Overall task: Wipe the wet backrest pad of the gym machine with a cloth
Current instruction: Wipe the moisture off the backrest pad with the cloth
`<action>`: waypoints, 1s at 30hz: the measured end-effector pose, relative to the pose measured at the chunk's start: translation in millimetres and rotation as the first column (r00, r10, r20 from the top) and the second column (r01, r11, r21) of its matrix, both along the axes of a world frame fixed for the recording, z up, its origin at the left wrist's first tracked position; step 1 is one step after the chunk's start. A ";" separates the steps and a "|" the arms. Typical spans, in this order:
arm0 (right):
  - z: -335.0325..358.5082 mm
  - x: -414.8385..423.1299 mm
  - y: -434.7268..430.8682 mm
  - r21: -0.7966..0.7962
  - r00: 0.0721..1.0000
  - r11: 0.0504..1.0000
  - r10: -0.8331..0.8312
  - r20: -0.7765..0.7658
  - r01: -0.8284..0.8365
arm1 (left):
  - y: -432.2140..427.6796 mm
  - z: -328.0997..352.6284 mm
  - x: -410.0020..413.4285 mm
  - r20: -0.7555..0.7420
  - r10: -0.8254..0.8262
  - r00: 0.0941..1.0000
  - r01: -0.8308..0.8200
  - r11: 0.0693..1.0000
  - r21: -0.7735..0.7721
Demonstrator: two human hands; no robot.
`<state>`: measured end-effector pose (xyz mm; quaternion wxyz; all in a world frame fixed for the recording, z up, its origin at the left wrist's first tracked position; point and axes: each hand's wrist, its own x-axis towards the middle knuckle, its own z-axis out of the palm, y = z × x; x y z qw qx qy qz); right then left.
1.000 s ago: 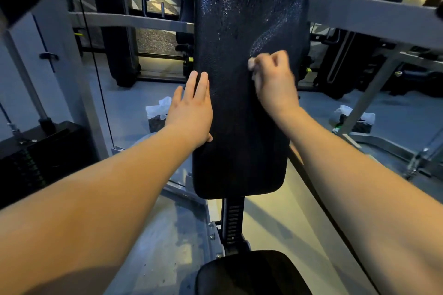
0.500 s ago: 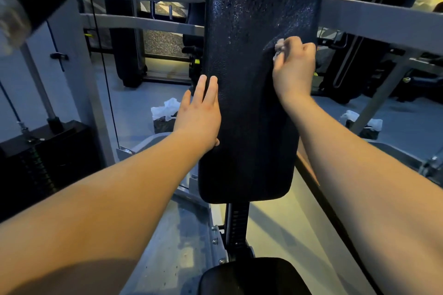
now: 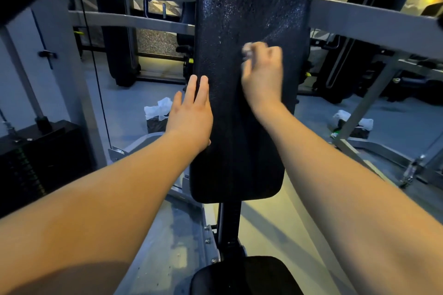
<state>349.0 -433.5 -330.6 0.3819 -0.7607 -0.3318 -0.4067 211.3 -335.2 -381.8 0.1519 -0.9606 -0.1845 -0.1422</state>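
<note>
Right hand pinches the cloth against the backrest pad; wet droplets lie above the grip along the pad's upright axis.

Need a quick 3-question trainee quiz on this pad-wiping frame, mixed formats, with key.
1. True or false: the left hand lies with straight fingers on the left edge of the backrest pad.
2. Which holds the cloth? A) left hand B) right hand C) neither
3. Fill in: the droplets show mostly on the pad's ____ half.

Key: 1 true; 2 B; 3 upper.
</note>
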 end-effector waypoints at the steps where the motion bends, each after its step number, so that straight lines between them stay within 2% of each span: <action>1: -10.8 -12.6 4.6 -0.124 0.993 0.988 0.104 0.055 -0.097 | -0.7 0.8 0.7 -0.003 0.006 1.000 -0.006 1.000 0.011; 3: -24.3 -24.1 -1.4 -0.393 0.964 0.904 0.235 0.123 -0.170 | -1.9 1.9 1.7 -0.021 0.019 1.000 -0.019 1.000 0.023; 4: -22.2 -21.0 -10.2 -0.447 0.959 0.883 0.234 0.160 -0.141 | -2.4 2.3 2.0 -0.029 0.026 0.999 -0.025 0.999 0.027; 6: -11.1 -1.1 -30.7 -0.386 0.967 0.921 0.141 0.212 -0.050 | -3.8 3.9 2.2 -0.043 0.033 0.999 -0.031 0.999 0.044; 8: 0.5 23.9 -50.6 -0.230 0.983 0.972 -0.004 0.185 0.048 | -5.0 4.8 2.0 -0.060 0.034 0.998 -0.031 0.998 0.059; 11: 5.1 34.1 -46.1 0.001 0.977 0.978 -0.208 -0.052 0.208 | -6.1 4.8 2.4 -0.061 0.043 0.997 -0.039 0.998 0.057; 13: -3.9 15.8 -23.5 0.064 0.961 0.966 -0.242 -0.132 0.252 | -7.0 3.9 3.8 -0.052 0.044 0.998 -0.041 0.998 0.057; 17: -23.6 -6.8 -12.1 -0.068 0.988 0.986 -0.152 -0.009 0.151 | -7.3 4.8 4.7 -0.057 0.056 0.997 -0.051 0.996 0.077; 19: -14.5 9.1 -32.4 -0.194 0.984 0.967 -0.143 0.110 0.163 | -7.1 5.5 4.7 -0.058 0.050 0.997 -0.046 0.996 0.072; 21: 0.1 34.5 -55.8 -0.241 0.973 0.948 -0.174 0.149 0.207 | -6.7 6.0 4.4 -0.063 0.045 0.997 -0.041 0.997 0.070; 24: 11.6 60.3 -76.0 -0.112 0.962 0.956 -0.272 0.000 0.270 | -6.6 5.8 3.4 -0.072 0.047 0.996 -0.042 0.997 0.071; 28: 9.0 59.8 -66.5 0.053 0.947 0.956 -0.277 -0.165 0.289 | -7.1 3.9 5.3 -0.064 0.044 0.997 -0.039 0.997 0.071; 30: -1.6 40.0 -52.8 0.026 0.956 0.962 -0.267 -0.126 0.272 | -6.9 3.9 5.3 -0.061 0.044 0.997 -0.039 0.997 0.070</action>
